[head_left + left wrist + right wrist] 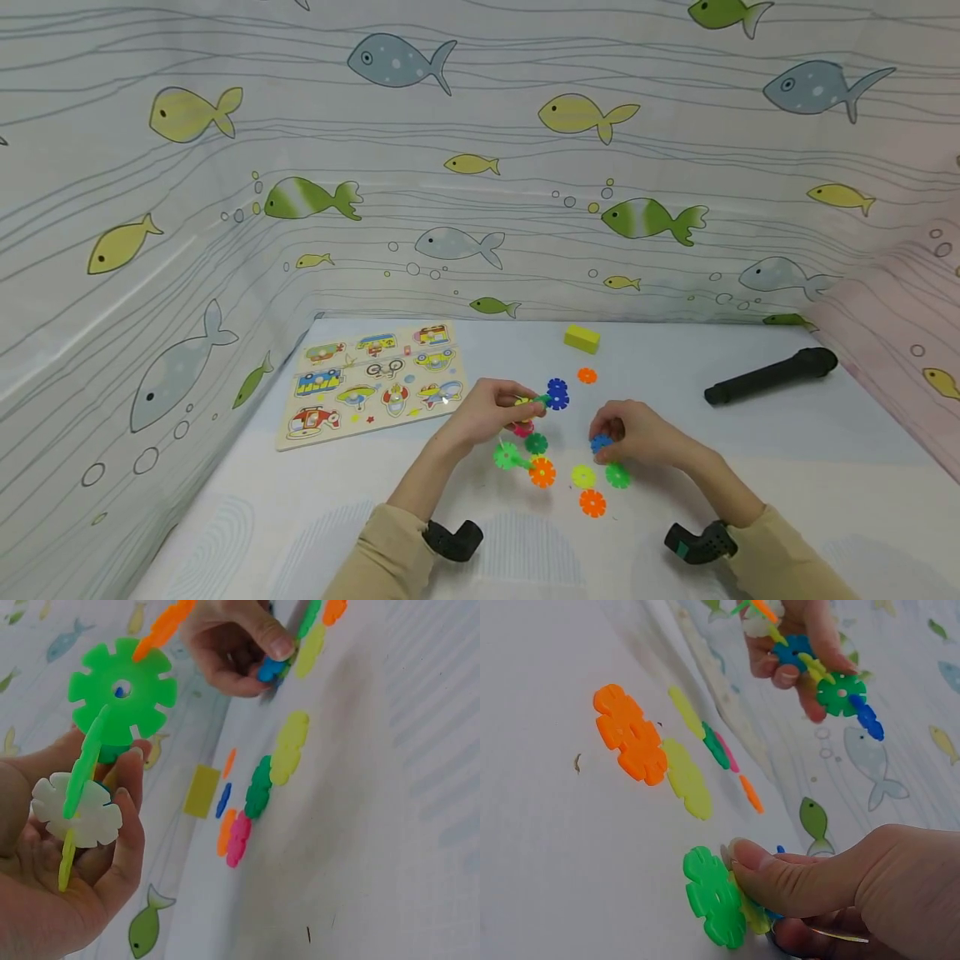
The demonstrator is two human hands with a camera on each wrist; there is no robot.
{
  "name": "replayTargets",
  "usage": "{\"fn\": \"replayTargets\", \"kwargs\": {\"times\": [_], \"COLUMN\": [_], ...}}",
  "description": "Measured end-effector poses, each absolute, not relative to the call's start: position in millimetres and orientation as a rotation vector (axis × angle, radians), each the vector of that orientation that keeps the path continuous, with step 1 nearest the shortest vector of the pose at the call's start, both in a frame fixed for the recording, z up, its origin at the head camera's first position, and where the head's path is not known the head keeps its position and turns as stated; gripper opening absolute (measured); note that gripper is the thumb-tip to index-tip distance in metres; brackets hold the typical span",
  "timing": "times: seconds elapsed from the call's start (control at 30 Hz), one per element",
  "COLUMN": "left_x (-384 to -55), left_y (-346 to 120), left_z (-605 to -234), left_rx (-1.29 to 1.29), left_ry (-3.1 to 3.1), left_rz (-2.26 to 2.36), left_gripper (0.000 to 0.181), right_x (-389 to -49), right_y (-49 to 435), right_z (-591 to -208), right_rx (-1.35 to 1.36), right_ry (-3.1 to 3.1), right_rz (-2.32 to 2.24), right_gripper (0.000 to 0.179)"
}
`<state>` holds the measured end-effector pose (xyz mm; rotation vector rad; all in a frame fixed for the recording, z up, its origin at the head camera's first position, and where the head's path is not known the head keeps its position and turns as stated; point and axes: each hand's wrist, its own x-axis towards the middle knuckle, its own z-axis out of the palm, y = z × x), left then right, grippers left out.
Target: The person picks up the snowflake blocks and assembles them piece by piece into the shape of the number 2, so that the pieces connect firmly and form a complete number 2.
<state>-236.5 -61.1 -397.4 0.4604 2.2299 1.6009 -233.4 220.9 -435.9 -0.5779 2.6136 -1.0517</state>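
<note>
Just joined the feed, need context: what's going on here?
A person's left grip holds a chain of linked flower-shaped discs, while the right grip pinches a blue disc. More loose discs lie on the table, apart from the chain. The puzzle board to the left, yellow block at the back and black microphone to the right are untouched.

A puzzle board (382, 381) lies on the tabletop (825, 458) left of the left hand (491, 410), which holds a chain of discs (86, 765). Just on the near side of that hand lies a cluster of loose discs (536, 443). A held disc (601, 443) is in the right hand (633, 433); two spare discs (592, 503) lie before and left of it. Beyond both hands, between them, lies a single disc (587, 376), with a block (582, 338) behind it. A microphone (772, 377) lies right of and beyond the right hand.
</note>
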Motion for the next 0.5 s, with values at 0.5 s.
{"fn": "replayTargets", "kwargs": {"times": [0.5], "left_x": [-236.7], "left_y": [-61.8], "left_z": [-394.9], "left_rx": [0.451], "left_ry": [2.193], "left_rz": [1.625], "left_gripper": [0.032], "right_x": [-234.4], "right_y": [201.4], "right_z": [-399.1], "right_rx": [-0.536], "right_ry": [2.758], "right_rz": [-1.445], "right_gripper": [0.022]}}
